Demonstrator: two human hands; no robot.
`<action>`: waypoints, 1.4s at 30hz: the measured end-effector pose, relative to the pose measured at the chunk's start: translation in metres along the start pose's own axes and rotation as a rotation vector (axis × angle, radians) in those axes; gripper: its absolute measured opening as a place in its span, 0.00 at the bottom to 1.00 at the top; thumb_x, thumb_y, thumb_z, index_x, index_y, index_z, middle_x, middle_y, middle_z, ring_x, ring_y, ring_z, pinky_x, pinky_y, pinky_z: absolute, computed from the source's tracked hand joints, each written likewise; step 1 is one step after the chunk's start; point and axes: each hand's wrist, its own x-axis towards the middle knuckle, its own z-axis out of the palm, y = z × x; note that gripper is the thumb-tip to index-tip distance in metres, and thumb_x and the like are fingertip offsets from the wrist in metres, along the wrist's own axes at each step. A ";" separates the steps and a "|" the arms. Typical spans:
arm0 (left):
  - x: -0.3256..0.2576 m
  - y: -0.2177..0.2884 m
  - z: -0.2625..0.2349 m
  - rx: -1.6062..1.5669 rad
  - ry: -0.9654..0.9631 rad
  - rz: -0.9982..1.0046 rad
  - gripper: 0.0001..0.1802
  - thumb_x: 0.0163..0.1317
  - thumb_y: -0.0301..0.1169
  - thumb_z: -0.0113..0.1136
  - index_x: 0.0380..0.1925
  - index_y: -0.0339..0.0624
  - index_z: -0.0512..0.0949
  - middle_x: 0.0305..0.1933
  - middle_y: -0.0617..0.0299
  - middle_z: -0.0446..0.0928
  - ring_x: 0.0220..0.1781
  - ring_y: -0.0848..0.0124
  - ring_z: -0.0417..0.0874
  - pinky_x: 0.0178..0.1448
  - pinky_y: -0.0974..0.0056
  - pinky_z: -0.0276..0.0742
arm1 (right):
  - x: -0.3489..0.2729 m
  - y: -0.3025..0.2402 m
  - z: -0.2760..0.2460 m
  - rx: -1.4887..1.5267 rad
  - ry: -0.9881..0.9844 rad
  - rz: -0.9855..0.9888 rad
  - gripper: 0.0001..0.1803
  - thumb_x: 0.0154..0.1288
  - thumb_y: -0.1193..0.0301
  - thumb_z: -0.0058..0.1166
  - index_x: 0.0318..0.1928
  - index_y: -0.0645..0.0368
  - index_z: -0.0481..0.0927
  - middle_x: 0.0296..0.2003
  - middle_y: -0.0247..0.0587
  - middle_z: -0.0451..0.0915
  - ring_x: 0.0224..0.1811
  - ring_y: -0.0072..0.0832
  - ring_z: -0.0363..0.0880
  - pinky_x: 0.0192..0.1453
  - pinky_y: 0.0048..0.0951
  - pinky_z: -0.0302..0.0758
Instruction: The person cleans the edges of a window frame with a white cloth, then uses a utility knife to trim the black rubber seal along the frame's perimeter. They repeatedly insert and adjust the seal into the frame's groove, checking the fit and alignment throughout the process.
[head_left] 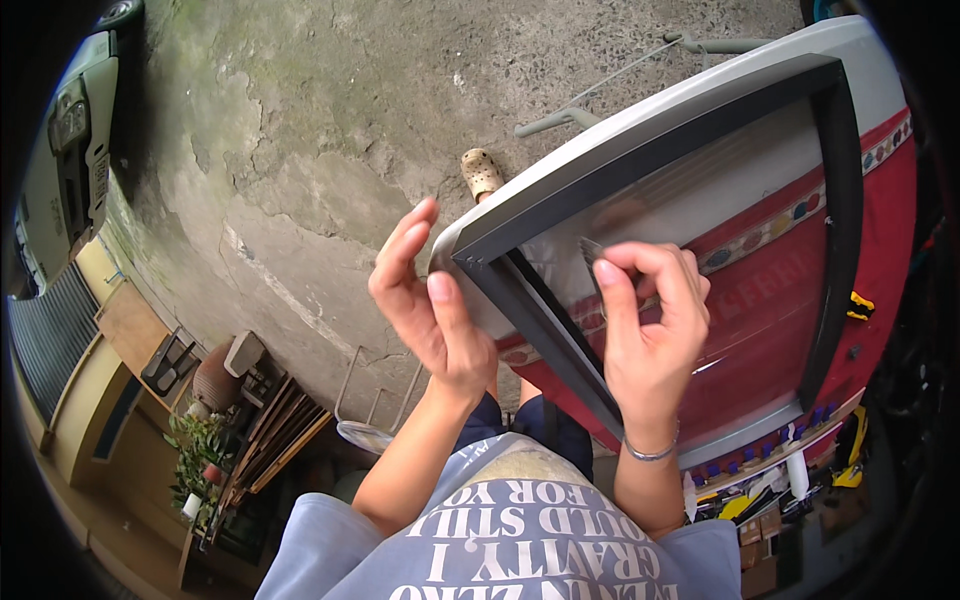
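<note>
A dark grey frame with a clear pane lies on a table with a red-and-white cover. My left hand is beside the frame's near-left corner, fingers stretched and apart, nothing visible in it. Above the pane, my right hand pinches a small thin grey piece between thumb and forefinger. Its pointed end sticks out to the left; the fingers hide the rest, so its kind is unclear. A silvery bracelet circles my right wrist.
A yellow-and-black tool lies on the cover beyond the frame. Several tools fill a rack along the table's right end. Stacked boards and a potted plant stand at lower left. A vehicle is at far left.
</note>
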 end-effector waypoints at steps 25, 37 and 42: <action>-0.006 -0.011 0.007 0.052 -0.060 -0.045 0.20 0.82 0.39 0.41 0.57 0.31 0.68 0.57 0.45 0.79 0.58 0.62 0.82 0.65 0.60 0.74 | 0.006 -0.016 0.030 -0.281 0.058 -0.119 0.03 0.69 0.71 0.59 0.39 0.53 0.79 0.35 0.33 0.79 0.41 0.37 0.75 0.49 0.39 0.64; -0.006 -0.011 0.008 0.037 -0.061 -0.043 0.20 0.82 0.39 0.41 0.57 0.31 0.68 0.57 0.46 0.79 0.57 0.63 0.82 0.65 0.60 0.75 | 0.004 -0.018 0.031 -0.266 0.035 -0.126 0.03 0.69 0.71 0.59 0.38 0.54 0.79 0.34 0.33 0.79 0.40 0.36 0.75 0.49 0.39 0.64; -0.006 -0.013 0.007 0.055 -0.061 -0.029 0.20 0.82 0.40 0.41 0.57 0.31 0.68 0.57 0.46 0.79 0.57 0.62 0.82 0.65 0.60 0.75 | 0.004 -0.019 0.030 -0.281 0.028 -0.127 0.03 0.68 0.71 0.60 0.37 0.53 0.79 0.33 0.32 0.79 0.40 0.36 0.75 0.48 0.38 0.63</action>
